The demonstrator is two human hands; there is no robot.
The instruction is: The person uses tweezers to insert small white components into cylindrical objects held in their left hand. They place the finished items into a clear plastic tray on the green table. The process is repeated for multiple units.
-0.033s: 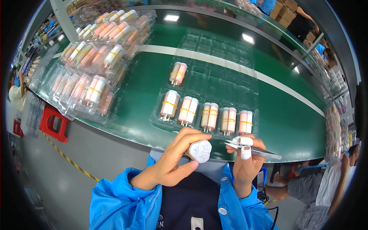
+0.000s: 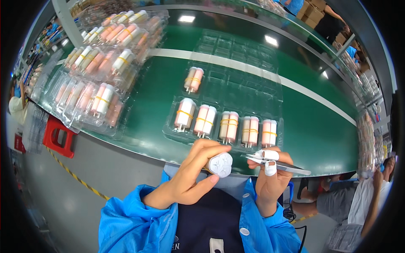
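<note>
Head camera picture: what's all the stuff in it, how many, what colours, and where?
Held bundle: one, white end showing, left hand
Tweezers: one, silver, right hand
Tray: at least one, clear, mid-bench
Banded bundles: six, pink, white and cream with yellow bands, in the tray
Stacked trays: several, clear, holding pink and pale tubes, bench's left
Bench: one, green, white stripe, centre
Stool, it seems: one, red, left, by the bench
Floor tape: yellow-black, lower left
Boxes: several, brown, top right
Other people: several, both edges, too small to count
Sleeves: two, blue, bottom
Left hand: one, centre
Right hand: one, white finger wraps, right of centre
</note>
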